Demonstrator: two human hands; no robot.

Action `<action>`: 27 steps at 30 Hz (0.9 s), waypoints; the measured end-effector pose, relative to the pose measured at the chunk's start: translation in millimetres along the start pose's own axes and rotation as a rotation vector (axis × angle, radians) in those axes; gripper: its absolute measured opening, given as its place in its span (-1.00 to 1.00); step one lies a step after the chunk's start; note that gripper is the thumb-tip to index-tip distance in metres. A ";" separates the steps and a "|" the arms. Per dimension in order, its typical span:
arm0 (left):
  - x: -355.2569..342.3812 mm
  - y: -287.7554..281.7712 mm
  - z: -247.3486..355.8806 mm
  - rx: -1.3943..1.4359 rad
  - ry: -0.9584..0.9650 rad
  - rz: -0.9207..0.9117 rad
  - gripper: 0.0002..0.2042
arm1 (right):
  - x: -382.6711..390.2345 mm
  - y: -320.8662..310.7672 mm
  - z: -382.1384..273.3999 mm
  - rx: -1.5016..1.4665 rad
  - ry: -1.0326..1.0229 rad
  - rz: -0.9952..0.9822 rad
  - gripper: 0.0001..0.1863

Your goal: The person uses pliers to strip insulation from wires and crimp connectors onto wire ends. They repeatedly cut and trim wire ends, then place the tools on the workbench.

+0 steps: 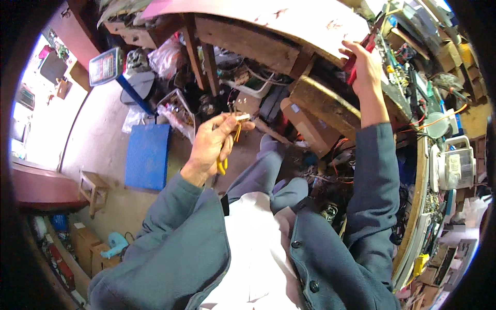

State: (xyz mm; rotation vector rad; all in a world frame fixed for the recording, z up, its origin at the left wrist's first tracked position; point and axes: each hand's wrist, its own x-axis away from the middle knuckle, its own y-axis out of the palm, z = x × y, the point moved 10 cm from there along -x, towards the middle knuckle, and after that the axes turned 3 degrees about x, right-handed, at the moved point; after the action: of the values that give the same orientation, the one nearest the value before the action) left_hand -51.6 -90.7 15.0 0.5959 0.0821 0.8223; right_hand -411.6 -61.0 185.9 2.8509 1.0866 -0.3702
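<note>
Beyond the jacket (170,263), clamps left fingers (225,125) on a white piece (242,117), risks dropping it by loosening, with closure of right fingers (355,47) unclear.

yellow handle (222,166): smooth plastic | jacket (170,248): matt cloth | bench beam (243,44): rough wood | bag (166,58): glossy plastic

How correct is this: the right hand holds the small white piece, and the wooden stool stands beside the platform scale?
Not the right hand: the head view shows the left hand holding the small white piece. The wooden stool does stand beside the platform scale.
</note>
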 end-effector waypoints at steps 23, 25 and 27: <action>-9.1 27.0 -66.3 0.121 -0.204 0.029 -0.78 | 274.8 36.6 134.0 -0.176 0.431 -0.294 -0.69; -8.0 30.4 -70.7 0.108 -0.185 -0.014 -0.81 | 269.5 38.1 132.5 -0.302 0.395 -0.252 -0.66; -6.4 34.6 -69.1 0.071 -0.202 0.019 -0.82 | 266.9 36.3 130.0 -0.346 0.391 -0.196 -0.65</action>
State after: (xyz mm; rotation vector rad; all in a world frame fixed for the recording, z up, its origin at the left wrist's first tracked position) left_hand -99.2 -44.6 -25.4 0.7446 -0.0793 0.7756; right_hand -220.9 65.2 -6.8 2.5676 1.3412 0.3534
